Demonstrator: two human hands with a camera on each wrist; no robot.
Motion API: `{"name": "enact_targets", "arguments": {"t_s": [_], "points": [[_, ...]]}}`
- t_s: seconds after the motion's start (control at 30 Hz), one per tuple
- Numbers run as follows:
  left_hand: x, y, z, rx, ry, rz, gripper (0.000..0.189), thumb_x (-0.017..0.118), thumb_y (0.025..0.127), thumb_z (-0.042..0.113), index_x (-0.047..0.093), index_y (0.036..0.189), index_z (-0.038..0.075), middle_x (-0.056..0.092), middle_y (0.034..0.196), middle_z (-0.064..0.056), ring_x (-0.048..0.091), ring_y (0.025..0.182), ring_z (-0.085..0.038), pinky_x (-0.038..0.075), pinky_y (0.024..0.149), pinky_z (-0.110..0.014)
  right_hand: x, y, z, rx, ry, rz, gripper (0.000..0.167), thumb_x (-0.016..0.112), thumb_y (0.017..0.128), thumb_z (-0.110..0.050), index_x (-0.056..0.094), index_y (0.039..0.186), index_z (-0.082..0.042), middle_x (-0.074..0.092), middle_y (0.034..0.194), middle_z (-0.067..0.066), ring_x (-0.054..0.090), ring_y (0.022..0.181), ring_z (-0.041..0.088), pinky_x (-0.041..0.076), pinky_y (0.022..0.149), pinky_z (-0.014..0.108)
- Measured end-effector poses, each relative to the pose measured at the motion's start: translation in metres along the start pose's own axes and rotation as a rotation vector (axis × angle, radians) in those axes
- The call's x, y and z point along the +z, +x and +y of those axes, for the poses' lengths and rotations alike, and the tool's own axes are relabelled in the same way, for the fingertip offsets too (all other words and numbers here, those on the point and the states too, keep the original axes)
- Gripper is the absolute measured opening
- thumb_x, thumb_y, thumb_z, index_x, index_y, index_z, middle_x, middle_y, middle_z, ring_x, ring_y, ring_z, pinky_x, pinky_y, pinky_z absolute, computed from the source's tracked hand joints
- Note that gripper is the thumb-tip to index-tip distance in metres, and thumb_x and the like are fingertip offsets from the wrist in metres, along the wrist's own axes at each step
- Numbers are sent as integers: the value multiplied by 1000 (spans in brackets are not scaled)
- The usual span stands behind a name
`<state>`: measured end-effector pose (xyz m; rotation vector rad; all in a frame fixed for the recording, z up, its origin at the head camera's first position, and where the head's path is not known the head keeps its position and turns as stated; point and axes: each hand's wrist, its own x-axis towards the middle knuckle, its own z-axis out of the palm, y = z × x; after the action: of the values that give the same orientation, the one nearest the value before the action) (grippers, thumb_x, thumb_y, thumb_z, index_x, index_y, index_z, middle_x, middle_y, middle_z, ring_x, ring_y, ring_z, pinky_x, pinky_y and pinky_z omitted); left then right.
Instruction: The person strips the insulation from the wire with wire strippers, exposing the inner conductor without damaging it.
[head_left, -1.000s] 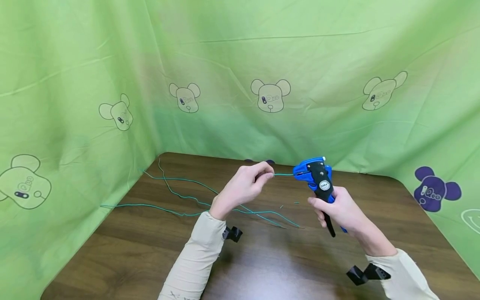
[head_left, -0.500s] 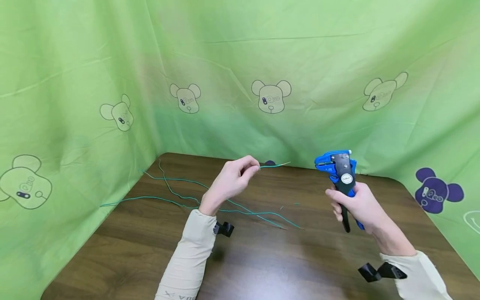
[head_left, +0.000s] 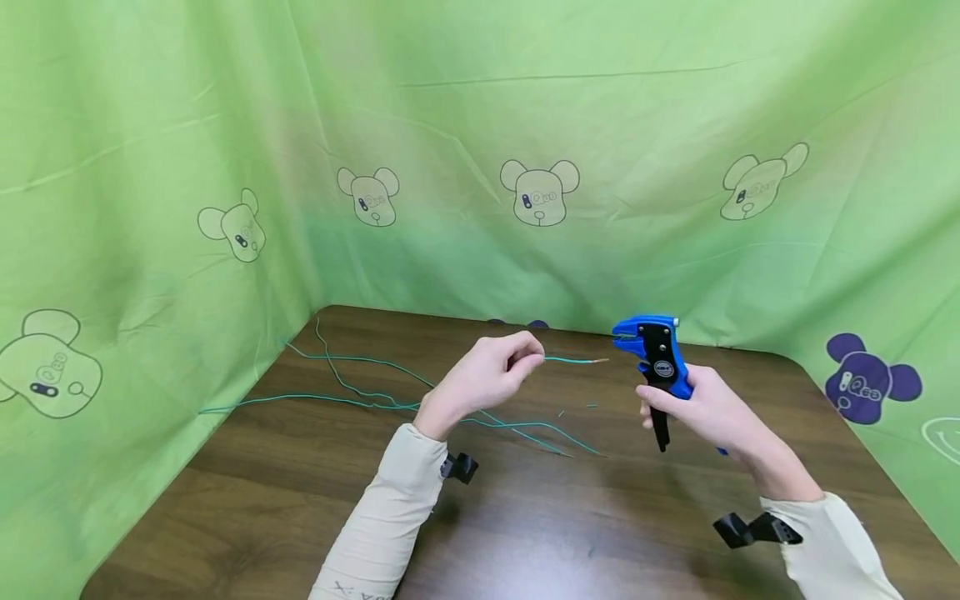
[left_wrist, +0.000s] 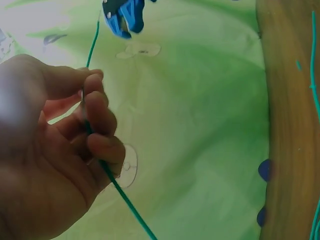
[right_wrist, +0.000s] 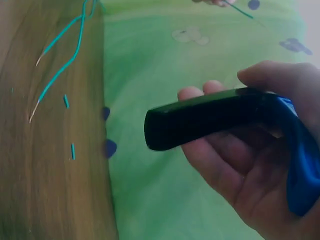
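Note:
My left hand [head_left: 487,375] pinches a green wire [head_left: 567,360] between thumb and fingertips, above the table. The wire's short free end points right and shows bare copper at its tip. In the left wrist view, the rest of this wire [left_wrist: 127,200] runs back through the curled fingers. My right hand [head_left: 712,408] grips a blue and black wire stripper [head_left: 660,354] by its handles, upright, with its blue nose facing left. Nose and copper tip stand slightly apart. The right wrist view shows the stripper's black handle [right_wrist: 200,120] across the fingers.
Two more green wires [head_left: 551,429] with bare copper ends lie on the brown wooden table [head_left: 300,500]. Small insulation scraps [head_left: 592,406] lie beyond them, and another small green scrap [head_left: 591,551] is nearer the front. A green printed cloth [head_left: 465,250] surrounds the table.
The wire has come out of the stripper's nose with its copper end bare. Both hands drew apart, then came closer and lower again. A small green scrap now shows near the front.

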<state>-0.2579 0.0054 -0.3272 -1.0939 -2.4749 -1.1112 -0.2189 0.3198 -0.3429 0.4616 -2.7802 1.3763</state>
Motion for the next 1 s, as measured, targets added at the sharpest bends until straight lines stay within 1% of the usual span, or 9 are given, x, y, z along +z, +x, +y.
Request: {"name": "enact_targets", "arguments": {"t_s": [0.2,0.37,0.47,0.53,0.63,0.73,0.77,0.9,1.0], "points": [[14,2,3,4,49,-98,11,55,100,20,65,98,18,51,71,9,43,60,0,41,64,-15,-5,7,8,-48,-153,25,27,55,101,-27,60,104,-1,72,80,7,69,71,13,51,70,23],[27,2,5,0,105,-189,11,55,101,21,65,99,19,54,72,11,45,60,1,42,64,-13,-9,12,18,1,-243,27,26,53,101,-27,57,107,-2,68,80,4,62,69,8,47,63,25],[34,2,6,-14,125,-217,10,55,100,21,65,98,19,55,72,11,46,59,1,41,62,-13,-11,16,26,17,-286,37,23,54,99,-27,54,105,-4,59,74,0,52,61,6,41,57,25],[39,2,5,-16,140,-236,10,55,100,20,65,97,19,54,71,11,46,59,2,40,61,-12,-12,17,32,17,-303,45,23,57,97,-25,54,107,-4,53,73,0,46,57,5,37,53,26],[46,1,5,-6,161,-276,10,56,100,21,65,98,18,54,71,12,45,59,2,40,60,-11,-12,19,42,14,-327,49,30,64,91,-22,54,113,-4,56,78,2,44,58,6,35,55,26],[54,0,5,4,177,-310,10,56,100,21,65,97,18,53,70,12,45,59,2,38,59,-11,-12,20,53,23,-356,39,36,69,86,-21,56,115,-4,65,90,6,48,67,9,36,60,26],[56,0,5,3,180,-320,10,56,100,22,65,97,18,53,70,12,44,59,2,38,58,-11,-11,21,56,27,-364,32,37,70,85,-21,56,115,-3,66,92,7,49,69,10,36,61,26],[64,1,3,-8,182,-347,11,56,100,22,66,97,18,54,71,12,45,59,2,38,59,-11,-11,21,66,40,-394,21,39,71,82,-20,56,113,-1,66,91,8,48,72,15,35,61,28],[68,1,2,1,188,-366,13,55,100,21,67,100,17,56,72,12,45,60,1,38,60,-11,-12,20,73,57,-411,24,41,72,82,-21,56,113,0,67,91,11,49,73,17,35,62,29]]}}
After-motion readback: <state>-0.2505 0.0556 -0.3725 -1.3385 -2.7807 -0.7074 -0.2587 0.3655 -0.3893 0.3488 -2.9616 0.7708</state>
